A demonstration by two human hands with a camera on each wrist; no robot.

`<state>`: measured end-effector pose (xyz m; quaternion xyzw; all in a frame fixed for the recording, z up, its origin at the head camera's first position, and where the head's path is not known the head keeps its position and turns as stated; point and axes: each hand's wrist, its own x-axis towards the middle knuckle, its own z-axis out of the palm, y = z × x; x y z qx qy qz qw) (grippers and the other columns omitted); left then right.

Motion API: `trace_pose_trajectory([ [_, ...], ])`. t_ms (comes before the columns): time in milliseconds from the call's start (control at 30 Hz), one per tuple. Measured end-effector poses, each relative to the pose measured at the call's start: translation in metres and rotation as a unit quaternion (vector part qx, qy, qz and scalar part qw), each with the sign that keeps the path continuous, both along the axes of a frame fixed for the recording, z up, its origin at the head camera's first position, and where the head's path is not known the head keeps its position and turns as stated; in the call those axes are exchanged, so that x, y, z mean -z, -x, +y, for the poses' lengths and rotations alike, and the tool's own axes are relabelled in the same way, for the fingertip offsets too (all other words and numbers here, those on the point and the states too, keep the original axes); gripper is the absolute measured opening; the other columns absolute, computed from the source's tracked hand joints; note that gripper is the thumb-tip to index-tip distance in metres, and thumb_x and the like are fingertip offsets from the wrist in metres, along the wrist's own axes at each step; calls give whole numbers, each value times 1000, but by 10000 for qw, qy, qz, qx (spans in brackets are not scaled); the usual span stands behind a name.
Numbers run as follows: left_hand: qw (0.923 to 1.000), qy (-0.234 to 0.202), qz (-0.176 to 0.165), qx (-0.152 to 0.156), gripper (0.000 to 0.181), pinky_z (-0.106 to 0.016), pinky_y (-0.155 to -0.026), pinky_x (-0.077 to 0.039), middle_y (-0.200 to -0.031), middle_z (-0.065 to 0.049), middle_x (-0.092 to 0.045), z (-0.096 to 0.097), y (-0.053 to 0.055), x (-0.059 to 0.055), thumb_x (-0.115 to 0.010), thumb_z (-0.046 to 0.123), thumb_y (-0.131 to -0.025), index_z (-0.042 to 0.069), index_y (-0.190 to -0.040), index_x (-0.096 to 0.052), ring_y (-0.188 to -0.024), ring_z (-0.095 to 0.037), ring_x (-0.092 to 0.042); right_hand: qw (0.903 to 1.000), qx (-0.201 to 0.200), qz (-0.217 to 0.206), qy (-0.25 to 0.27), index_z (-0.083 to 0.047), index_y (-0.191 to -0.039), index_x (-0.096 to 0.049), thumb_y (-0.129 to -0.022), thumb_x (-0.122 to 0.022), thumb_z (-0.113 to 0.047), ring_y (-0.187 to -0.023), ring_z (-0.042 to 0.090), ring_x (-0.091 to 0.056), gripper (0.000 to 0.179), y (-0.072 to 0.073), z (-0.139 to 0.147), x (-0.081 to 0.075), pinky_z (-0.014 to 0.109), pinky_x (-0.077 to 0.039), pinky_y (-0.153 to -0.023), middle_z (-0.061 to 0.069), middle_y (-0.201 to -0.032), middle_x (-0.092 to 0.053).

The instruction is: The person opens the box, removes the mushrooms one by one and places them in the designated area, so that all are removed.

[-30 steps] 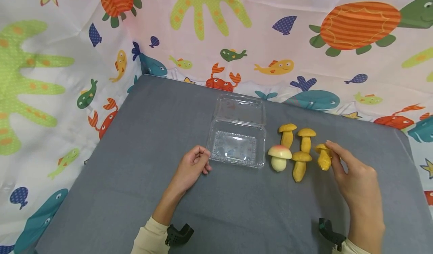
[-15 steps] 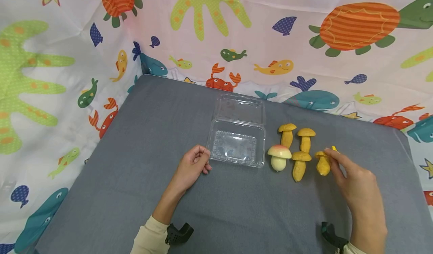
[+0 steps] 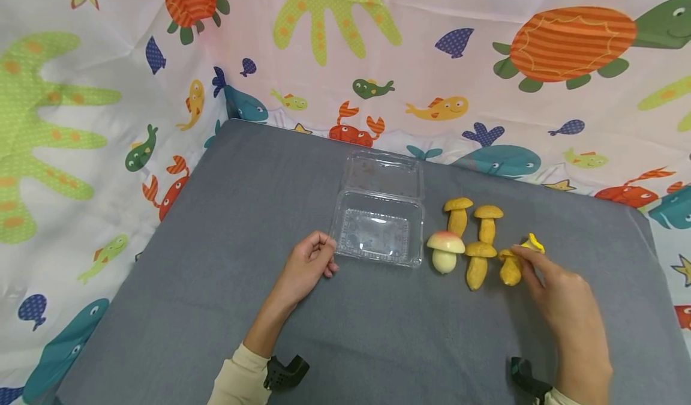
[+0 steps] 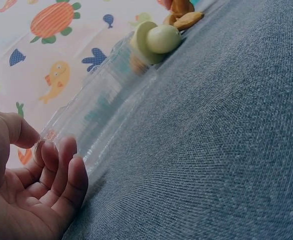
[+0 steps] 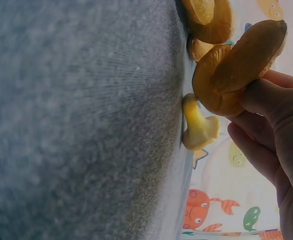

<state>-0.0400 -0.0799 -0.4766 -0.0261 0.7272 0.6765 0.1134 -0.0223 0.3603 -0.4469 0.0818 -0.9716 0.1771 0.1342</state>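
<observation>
My right hand [image 3: 564,297] pinches a yellow-brown toy mushroom [image 3: 510,270] by its side between thumb and fingers. In the right wrist view this mushroom [image 5: 241,70] is raised off the cloth, its cap toward the table. A bright yellow, pale-ended mushroom [image 3: 533,243] lies just behind the hand. My left hand [image 3: 308,261] holds the near left corner of a clear plastic container [image 3: 337,225] between thumb and forefinger; its other fingers curl loosely. The container's lid [image 3: 383,176] lies folded back, and no mushroom is inside.
Right of the container lie a red-capped, pale-stemmed mushroom [image 3: 445,252] and several yellow-brown ones, including a front mushroom [image 3: 477,266] and a back mushroom [image 3: 457,215]. A grey cloth [image 3: 227,213] covers the table. A patterned curtain [image 3: 324,81] borders its back and left.
My right hand has moved slightly left and toward me with the mushroom. The bright yellow mushroom behind it has come into view. My left hand and the container stay put.
</observation>
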Motion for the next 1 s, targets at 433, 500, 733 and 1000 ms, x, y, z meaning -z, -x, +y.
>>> trace_pose_trajectory([
  [433, 10000, -32, -9, -6, 22, -30, -69, -60, -84, -14, -64, 0, 1, 3, -59, 20, -110, -1, -111, -66, -74, -28, -70, 9997, -90, -196, -107, -6, -125, -74, -87, -83, 6, -60, 26, -65, 42, 1, 3, 8, 59, -58, -61, 25, -101, -76],
  [500, 10000, -29, -11, -13, 21, -30, -69, -60, -84, -15, -64, -1, 0, 3, -59, 20, -110, 0, -110, -66, -75, -28, -70, 9996, -153, -196, -99, -6, -126, -74, -86, -84, 6, -59, 22, -63, 43, 1, 4, 8, 58, -58, -60, 24, -100, -77],
  [733, 10000, -5, -31, -13, 19, -31, -69, -60, -86, -16, -64, -1, 0, 1, -59, 22, -110, 5, -108, -67, -75, -28, -70, 9989, -459, -73, 51, -7, -125, -75, -82, -84, 10, -76, 38, -75, 48, 1, 6, 5, 61, -58, -70, 22, -110, -77],
  [1000, 10000, -27, -49, -22, 19, -30, -70, -60, -85, -16, -64, 0, 0, 1, -59, 21, -110, 4, -109, -67, -75, -28, -70, 9987, -391, -317, 36, -9, -128, -74, -83, -84, 8, -66, 25, -65, 49, -1, 6, 4, 61, -58, -68, 21, -113, -77],
])
